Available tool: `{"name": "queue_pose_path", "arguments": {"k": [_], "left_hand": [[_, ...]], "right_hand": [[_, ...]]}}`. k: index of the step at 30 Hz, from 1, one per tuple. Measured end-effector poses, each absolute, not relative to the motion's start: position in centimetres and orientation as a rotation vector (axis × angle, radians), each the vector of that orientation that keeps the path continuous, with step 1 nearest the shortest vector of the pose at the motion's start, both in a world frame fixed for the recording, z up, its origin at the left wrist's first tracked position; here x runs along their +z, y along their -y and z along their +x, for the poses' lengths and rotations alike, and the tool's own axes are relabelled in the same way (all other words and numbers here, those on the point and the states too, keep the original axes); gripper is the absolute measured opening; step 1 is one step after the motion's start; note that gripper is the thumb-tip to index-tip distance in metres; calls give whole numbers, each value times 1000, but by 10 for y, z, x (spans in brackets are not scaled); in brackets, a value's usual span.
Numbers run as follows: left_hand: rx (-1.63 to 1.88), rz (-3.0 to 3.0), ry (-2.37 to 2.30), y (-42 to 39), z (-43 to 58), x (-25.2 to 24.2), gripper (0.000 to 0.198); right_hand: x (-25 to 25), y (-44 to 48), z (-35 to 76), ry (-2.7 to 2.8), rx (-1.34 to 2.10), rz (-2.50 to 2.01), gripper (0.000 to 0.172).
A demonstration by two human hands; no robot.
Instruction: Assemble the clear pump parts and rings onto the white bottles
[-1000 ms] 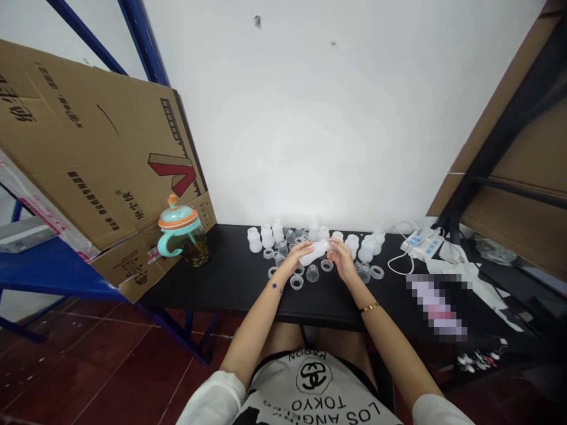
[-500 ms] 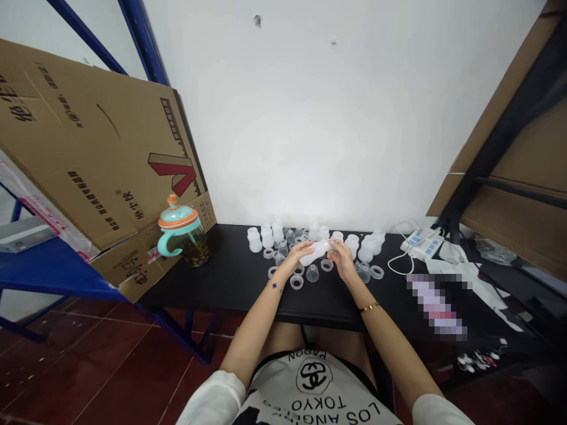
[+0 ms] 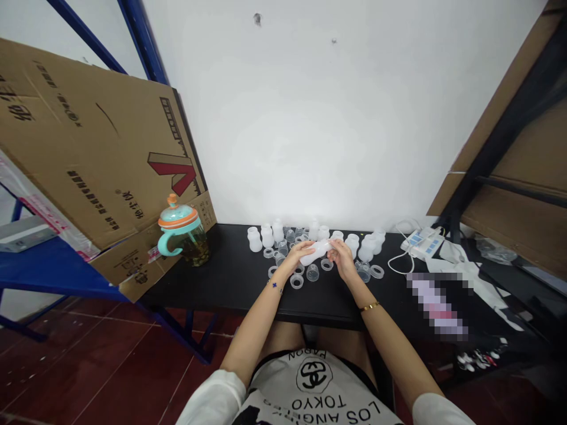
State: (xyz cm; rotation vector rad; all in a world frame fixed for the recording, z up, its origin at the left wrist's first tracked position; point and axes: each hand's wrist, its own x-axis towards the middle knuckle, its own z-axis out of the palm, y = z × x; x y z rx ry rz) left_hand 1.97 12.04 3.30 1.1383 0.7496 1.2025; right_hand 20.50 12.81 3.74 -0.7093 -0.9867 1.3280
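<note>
A white baby bottle (image 3: 312,254) lies tilted between my two hands, above the black table (image 3: 239,289). My left hand (image 3: 296,257) is wrapped round its lower left end. At the other end, the fingers of my right hand (image 3: 340,255) close on its neck; the fingertips partly hide what is there. Beneath and around the hands are clear ring collars (image 3: 296,282) and clear dome caps (image 3: 312,272). Several more white bottles (image 3: 267,236) stand upright in a row along the wall, on both sides of my hands.
At the left stand a teal-handled jug (image 3: 186,236) with an orange-rimmed lid and a large cardboard box (image 3: 101,147). To the right are a white power strip (image 3: 423,242) with its cable, crumpled white sheets and a pixelated patch. The white wall (image 3: 310,118) closes off the back.
</note>
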Motion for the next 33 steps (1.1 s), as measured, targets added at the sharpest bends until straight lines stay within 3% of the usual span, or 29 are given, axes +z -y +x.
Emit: {"name": "queue_pose_path", "arguments": {"k": [12, 33], "left_hand": [[1202, 1138, -755, -121, 20, 32, 54], [1236, 1102, -755, -126, 21, 29, 49]], "right_hand": [[36, -129, 205, 997, 1331, -724, 41], [46, -118, 203, 1046, 1310, -696, 33]]}}
